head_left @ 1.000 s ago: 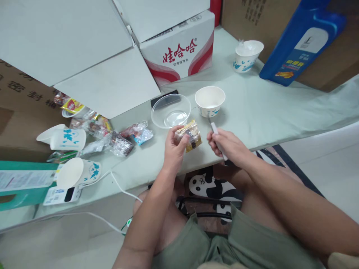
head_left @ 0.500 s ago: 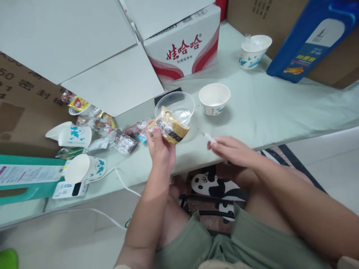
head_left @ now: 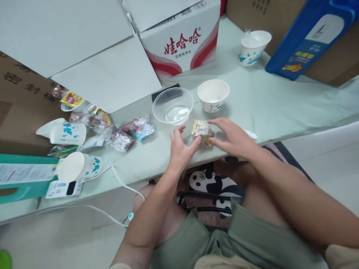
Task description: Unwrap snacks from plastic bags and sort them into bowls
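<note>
A gold, yellow and dark food packet [head_left: 202,132] wrapped in clear plastic lies near the front edge of the table, between my two hands. My left hand [head_left: 181,147] is open on its left, the thumb tip touching or almost touching the packet. On the other side, my right hand [head_left: 231,138] spreads its thumb and forefinger by the packet's edge; whether they press on it I cannot tell. A small white object, its kind unclear [head_left: 251,135], lies right of my right hand. Behind the packet stand a clear plastic bowl [head_left: 173,108] and a white paper cup [head_left: 213,97].
Several wrapped snacks [head_left: 122,139] and tipped paper cups [head_left: 81,166] are on the left, with a white cable [head_left: 120,182] over the table edge. A white and red carton [head_left: 182,48] stands at the back. A blue jug [head_left: 308,41] and another cup [head_left: 254,48] are at right.
My left hand has let go of the packet, which now rests on the table further right. My right hand has put down the white object and moved to the packet.
</note>
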The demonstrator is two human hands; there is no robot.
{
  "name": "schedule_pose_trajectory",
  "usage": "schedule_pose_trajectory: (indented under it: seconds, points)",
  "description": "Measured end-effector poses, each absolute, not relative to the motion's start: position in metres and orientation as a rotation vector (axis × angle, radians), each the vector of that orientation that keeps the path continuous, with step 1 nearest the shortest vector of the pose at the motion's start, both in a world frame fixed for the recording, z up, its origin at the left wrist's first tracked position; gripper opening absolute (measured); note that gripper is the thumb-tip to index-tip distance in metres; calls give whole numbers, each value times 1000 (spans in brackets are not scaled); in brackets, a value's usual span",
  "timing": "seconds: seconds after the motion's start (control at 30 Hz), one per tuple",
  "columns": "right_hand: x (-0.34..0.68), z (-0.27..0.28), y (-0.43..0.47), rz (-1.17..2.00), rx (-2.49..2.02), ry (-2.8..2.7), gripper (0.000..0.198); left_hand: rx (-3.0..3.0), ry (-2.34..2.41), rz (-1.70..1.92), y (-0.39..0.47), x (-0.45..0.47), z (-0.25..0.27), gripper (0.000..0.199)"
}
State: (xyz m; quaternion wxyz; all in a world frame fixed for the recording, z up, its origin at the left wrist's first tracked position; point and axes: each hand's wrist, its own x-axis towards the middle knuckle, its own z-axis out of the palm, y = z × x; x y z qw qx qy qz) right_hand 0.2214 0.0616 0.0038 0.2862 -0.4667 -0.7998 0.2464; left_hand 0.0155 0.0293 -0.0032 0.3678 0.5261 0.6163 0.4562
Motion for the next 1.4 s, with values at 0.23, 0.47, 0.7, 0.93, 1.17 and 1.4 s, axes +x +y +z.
schedule_pose_trajectory:
  seconds: [0.23, 0.47, 0.7, 0.93, 1.17, 1.4]
  points:
    - [198, -9, 59, 879, -1068, -2186, 74, 1593, 1625, 1088, 43, 6, -1, 19]
    - [192, -6, 59, 910, -1132, -2166, 77, 888, 1282, 1372, 47, 5, 7, 40]
    - [196, -2, 61, 1354, -1011, -1564, 67, 1041, 1264, 1158, 43, -10, 12, 61]
    - [172, -11, 53, 1662, -916, -998, 82, 1255, 1143, 1062, 39, -5, 8, 38]
    - [175, 1, 52, 1763, -889, -928, 63, 1212, 1101, 1080, 37, -4, 13, 45]
    - [173, -3, 57, 1680, -872, -855, 66, 994, 1139, 1381, 42, -1, 13, 30]
